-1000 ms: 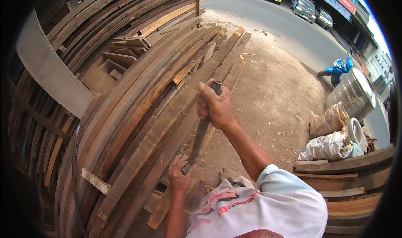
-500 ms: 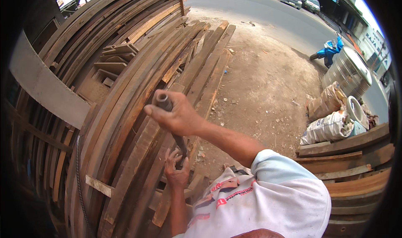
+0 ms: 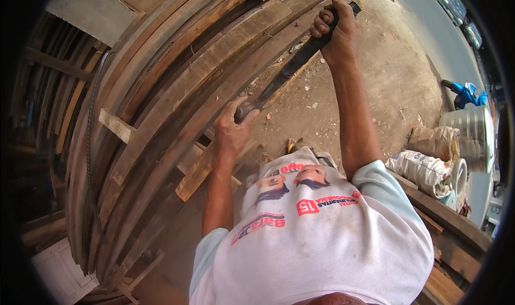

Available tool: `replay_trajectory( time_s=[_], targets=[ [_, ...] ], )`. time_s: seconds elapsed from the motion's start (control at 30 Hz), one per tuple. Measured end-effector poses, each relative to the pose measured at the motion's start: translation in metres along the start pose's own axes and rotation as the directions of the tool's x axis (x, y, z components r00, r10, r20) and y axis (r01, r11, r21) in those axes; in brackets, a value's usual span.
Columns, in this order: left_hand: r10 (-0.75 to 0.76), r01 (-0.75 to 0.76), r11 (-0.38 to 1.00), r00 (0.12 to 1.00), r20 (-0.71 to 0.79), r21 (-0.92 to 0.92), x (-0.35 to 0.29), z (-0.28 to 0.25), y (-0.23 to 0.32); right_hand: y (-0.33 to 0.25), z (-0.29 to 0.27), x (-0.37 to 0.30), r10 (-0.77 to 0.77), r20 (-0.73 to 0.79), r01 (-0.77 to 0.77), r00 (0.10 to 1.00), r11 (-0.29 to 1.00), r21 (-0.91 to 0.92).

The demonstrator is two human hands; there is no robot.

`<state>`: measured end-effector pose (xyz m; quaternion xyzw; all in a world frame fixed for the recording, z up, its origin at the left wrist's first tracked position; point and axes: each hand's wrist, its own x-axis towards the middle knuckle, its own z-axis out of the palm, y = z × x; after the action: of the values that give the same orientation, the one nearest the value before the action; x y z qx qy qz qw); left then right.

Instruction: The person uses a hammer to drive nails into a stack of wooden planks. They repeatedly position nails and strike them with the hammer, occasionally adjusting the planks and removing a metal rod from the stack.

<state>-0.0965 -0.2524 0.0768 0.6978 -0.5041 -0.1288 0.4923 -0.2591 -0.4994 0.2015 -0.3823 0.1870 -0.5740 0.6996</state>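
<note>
A long dark metal bar tool point(image 3: 300, 61) with a tubular handle stretches slantwise between my hands, over the edge of the stacked planks. My right hand point(image 3: 340, 35) is wrapped round its upper end, thumb pointing up along it. At the bulkier lower end, my left hand point(image 3: 232, 127) holds the tool between thumb and fingers. Long weathered wooden planks point(image 3: 214, 58) lie side by side under and to the left of the tool. What the lower tip touches, if anything, cannot be made out.
A short wooden offcut point(image 3: 117, 126) lies across the planks. To the right stand filled sacks point(image 3: 421, 168), a large metal drum point(image 3: 469, 130) and a blue motorbike point(image 3: 465, 94). More stacked timber point(image 3: 456, 224) lies at the lower right. Bare dirt ground point(image 3: 386, 85) borders the planks.
My view has shifted down and turned. The tool has tipped from steep to more slanted, its upper end swinging right with my right hand. Both hands still hold it.
</note>
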Motion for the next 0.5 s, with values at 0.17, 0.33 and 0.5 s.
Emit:
replay_trajectory(
  time_s=[0.17, 0.33, 0.5],
  targets=[
    [0.093, -0.091, 0.990, 0.996, -0.010, 0.112, 0.001, 0.013, -0.003, -0.001, -0.003, 0.013, 0.115, -0.076, -0.112, 0.990, 0.993, 0.039],
    [0.135, -0.132, 0.983, 0.991, -0.014, 0.129, 0.008, 0.030, 0.009, -0.003, -0.014, 0.032, 0.128, -0.061, -0.127, 0.990, 0.992, 0.014],
    [0.119, -0.117, 0.983, 0.993, -0.005, 0.139, 0.010, 0.024, 0.000, -0.016, 0.016, -0.003, 0.104, -0.064, -0.108, 0.993, 0.992, -0.066]
  ],
)
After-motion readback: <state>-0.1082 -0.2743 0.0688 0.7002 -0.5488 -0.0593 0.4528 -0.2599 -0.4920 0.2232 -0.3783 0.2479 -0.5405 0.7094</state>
